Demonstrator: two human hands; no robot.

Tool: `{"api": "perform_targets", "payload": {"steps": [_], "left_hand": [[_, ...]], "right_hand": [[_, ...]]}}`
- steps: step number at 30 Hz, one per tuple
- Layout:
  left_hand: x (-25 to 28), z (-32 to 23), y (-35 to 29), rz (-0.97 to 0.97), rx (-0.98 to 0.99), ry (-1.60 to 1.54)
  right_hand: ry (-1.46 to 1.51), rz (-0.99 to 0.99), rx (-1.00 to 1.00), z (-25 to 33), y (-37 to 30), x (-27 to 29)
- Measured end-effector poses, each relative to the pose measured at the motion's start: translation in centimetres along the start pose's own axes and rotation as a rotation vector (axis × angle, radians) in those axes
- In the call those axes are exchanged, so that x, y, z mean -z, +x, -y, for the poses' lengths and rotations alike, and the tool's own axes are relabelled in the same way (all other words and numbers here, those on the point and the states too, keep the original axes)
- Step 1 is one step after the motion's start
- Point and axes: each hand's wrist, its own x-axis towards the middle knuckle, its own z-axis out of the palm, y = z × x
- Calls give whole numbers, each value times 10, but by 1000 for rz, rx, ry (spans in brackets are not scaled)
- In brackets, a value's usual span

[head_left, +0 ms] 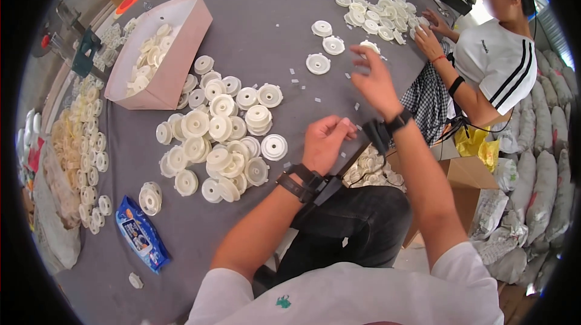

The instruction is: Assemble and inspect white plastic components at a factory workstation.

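My left hand (327,143) is over the grey table edge, fingers curled in against the thumb; whatever may be in it is hidden. Farther out, my right hand (376,82) reaches over the table with its fingers apart. Just beyond its fingertips lies a white plastic disc (370,47), partly behind them. Three similar discs, one of them a ringed white disc (318,64), lie to its left. A large heap of white plastic wheels (221,128) spreads left of my left hand. Small clear plastic bits (318,100) are scattered between the heap and my hands.
A pink box (190,37) with white parts stands at the far left. Nearer is a blue wipes packet (142,234). At the far right a co-worker (496,59) handles another pile of parts (378,15). By my knee are a carton (463,186) and more parts (372,170).
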Motion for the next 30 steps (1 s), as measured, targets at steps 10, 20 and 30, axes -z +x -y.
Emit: {"api": "perform_targets", "payload": {"steps": [10, 20, 30], "left_hand": [[-2, 3, 5, -25, 68, -154], [-7, 12, 6, -27, 88, -69], [-5, 22, 8, -46, 73, -80]], "right_hand": [[-796, 234, -210, 2, 126, -38], [-773, 254, -9, -18, 194, -45], [-651, 587, 29, 43, 123, -42]]}}
